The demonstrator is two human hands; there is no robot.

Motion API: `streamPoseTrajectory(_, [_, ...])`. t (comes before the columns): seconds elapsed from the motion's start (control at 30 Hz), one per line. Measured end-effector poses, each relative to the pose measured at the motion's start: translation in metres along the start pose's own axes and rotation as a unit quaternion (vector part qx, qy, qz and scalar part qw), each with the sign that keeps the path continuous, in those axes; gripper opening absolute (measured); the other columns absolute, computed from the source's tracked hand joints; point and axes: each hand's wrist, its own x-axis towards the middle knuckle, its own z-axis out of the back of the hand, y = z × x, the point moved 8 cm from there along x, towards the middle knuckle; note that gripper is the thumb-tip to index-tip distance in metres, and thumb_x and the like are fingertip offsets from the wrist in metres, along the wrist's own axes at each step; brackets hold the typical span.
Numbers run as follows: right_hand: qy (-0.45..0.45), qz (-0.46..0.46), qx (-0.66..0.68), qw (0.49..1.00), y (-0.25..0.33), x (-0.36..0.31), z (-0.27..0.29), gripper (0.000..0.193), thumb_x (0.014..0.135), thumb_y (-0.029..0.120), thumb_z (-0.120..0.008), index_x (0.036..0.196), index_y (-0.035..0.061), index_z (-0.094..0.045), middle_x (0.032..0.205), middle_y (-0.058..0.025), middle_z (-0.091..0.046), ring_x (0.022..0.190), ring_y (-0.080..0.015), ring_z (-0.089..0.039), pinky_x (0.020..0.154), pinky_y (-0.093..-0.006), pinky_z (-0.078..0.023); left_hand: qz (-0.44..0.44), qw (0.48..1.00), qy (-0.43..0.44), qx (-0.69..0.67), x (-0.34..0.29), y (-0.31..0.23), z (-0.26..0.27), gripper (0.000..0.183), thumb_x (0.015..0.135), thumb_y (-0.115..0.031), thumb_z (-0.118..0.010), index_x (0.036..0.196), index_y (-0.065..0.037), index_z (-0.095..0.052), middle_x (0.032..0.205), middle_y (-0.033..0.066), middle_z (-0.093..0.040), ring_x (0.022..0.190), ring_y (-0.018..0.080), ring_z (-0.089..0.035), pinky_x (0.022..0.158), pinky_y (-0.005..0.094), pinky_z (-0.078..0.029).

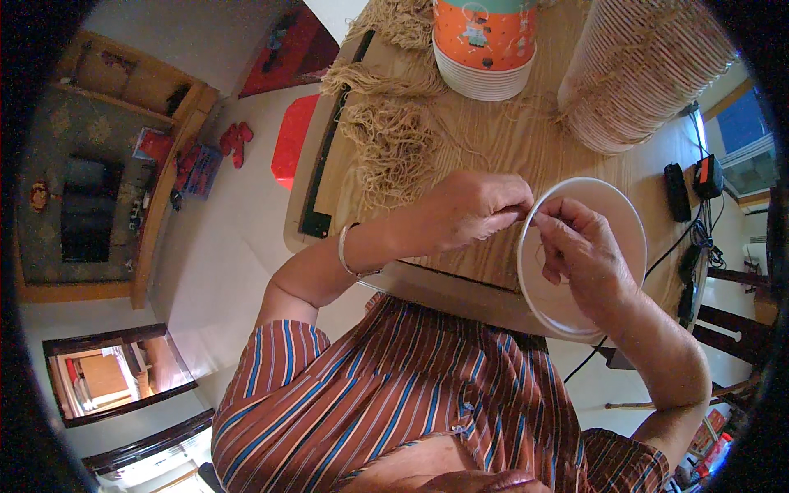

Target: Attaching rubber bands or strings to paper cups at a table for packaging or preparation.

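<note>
A white paper tub point(637, 218) is at the table's near edge, its wide round mouth facing me. My left hand point(481, 205), with a bangle on its wrist, is closed in a pinch just outside the left side of the rim. My right hand point(588, 255) reaches across the mouth, thumb and forefinger pinched at the same spot, its other fingers curled. The two hands' fingertips nearly meet there; whatever thin thing is between them is too small to make out. Loose tan twine point(390, 148) lies in a tangled heap beyond my left hand.
A stack of orange and green printed paper tubs point(485, 49) stands at the back. To its right leans a tall nested stack of tubs point(641, 74) with twine strands over it. Black adapters point(707, 177) and cables lie at the right edge. A red stool point(294, 141) stands left of the table.
</note>
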Motion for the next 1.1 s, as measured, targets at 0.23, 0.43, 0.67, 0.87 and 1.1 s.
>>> streamPoseTrajectory(0.23, [0.010,0.000,0.037,0.999,-0.004,0.002,-0.001,0.020,0.093,0.019,-0.057,0.098,-0.0002,-0.059,0.068,0.0000,-0.051,0.057,-0.0078,-0.048,0.046,-0.0231,-0.043,0.023,0.999,0.005,-0.047,0.001,0.002,-0.001,0.012,0.081,-0.002,-0.060,0.093,-0.001,-0.059,0.079,0.0127,-0.059,0.070,0.0229,-0.061,0.063,0.0332,-0.048])
streamPoseTrajectory(0.43, [0.011,-0.015,0.035,0.999,-0.004,0.001,-0.005,0.018,0.093,0.018,-0.057,0.099,0.0005,-0.057,0.071,-0.0004,-0.051,0.059,-0.0087,-0.050,0.050,-0.0241,-0.045,0.212,0.936,-0.006,-0.281,-0.015,0.044,-0.020,0.007,0.091,-0.003,-0.051,0.095,-0.004,-0.057,0.084,0.0015,-0.061,0.076,0.0086,-0.061,0.066,0.0246,-0.052])
streamPoseTrajectory(0.67, [0.024,-0.013,0.071,0.997,-0.006,0.004,-0.006,0.017,0.092,0.016,-0.057,0.098,0.0008,-0.057,0.073,-0.0009,-0.053,0.062,-0.0089,-0.051,0.052,-0.0241,-0.045,0.234,0.901,-0.032,-0.364,-0.022,0.053,-0.023,0.008,0.094,-0.006,-0.051,0.100,-0.005,-0.056,0.089,0.0029,-0.063,0.079,0.0108,-0.063,0.069,0.0268,-0.056])
streamPoseTrajectory(0.87, [0.014,-0.013,0.046,0.999,-0.004,0.004,-0.005,0.016,0.092,0.017,-0.057,0.097,0.0016,-0.058,0.073,-0.0005,-0.053,0.062,-0.0092,-0.052,0.052,-0.0241,-0.046,0.157,0.953,-0.049,-0.256,-0.020,0.032,-0.011,0.016,0.092,-0.006,-0.056,0.108,-0.004,-0.059,0.090,0.0043,-0.065,0.083,0.0115,-0.063,0.071,0.0268,-0.054])
streamPoseTrajectory(1.1, [0.026,-0.016,0.051,0.998,-0.002,0.002,-0.007,0.019,0.093,0.021,-0.056,0.096,0.0015,-0.058,0.074,-0.0013,-0.055,0.062,-0.0088,-0.052,0.053,-0.0239,-0.046,0.134,0.984,-0.054,-0.101,-0.018,0.019,-0.004,0.013,0.087,-0.005,-0.062,0.100,-0.003,-0.063,0.085,0.0061,-0.066,0.081,0.0128,-0.064,0.071,0.0266,-0.051])
